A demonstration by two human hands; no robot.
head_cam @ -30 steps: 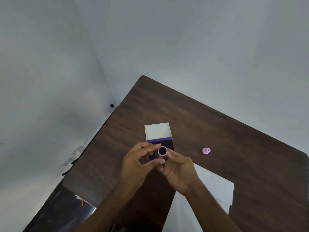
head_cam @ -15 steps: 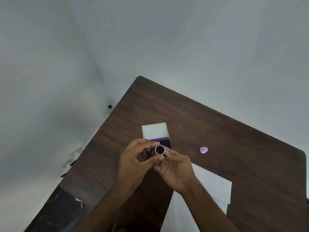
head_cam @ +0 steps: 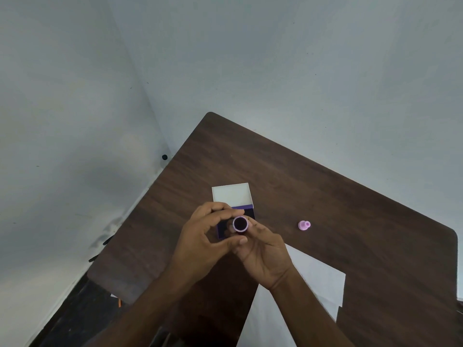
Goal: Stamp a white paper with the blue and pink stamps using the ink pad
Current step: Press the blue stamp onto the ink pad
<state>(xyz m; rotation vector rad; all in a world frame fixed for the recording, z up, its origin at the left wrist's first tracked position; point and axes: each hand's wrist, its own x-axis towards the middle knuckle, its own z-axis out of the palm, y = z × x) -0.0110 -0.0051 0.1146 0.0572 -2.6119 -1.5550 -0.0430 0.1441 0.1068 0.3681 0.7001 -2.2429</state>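
On the dark wooden counter (head_cam: 338, 209), pushed into a corner of pale walls, everything I need lies close in front of me. The white paper (head_cam: 318, 279) is the biggest piece, flat at my right with my right forearm crossing over it, so its near part is hidden. Just beyond my hands sits the ink pad (head_cam: 246, 211), its case swung open: the pale lid stands flat behind and holds nothing that I can see, while the dark purple-edged tray in front carries the pad itself, mostly covered by my fingers. My left hand (head_cam: 203, 244) curls its thumb and forefinger in a ring beside the stamp, and my right hand (head_cam: 263, 256) comes up from below; between them I pinch a small round stamp (head_cam: 240, 224), so both grips are closed on it. Its rim looks lilac and its face dark, so I think it is the blue one, though the colour is hard to judge here. The pink stamp (head_cam: 304, 225) lies alone, well apart to the right. To do this step well I should hold the barrel by its sides only, keep my fingertips off the inked face, press it squarely and evenly into the pad, then carry it straight to a bare patch of paper and set it down without sliding.
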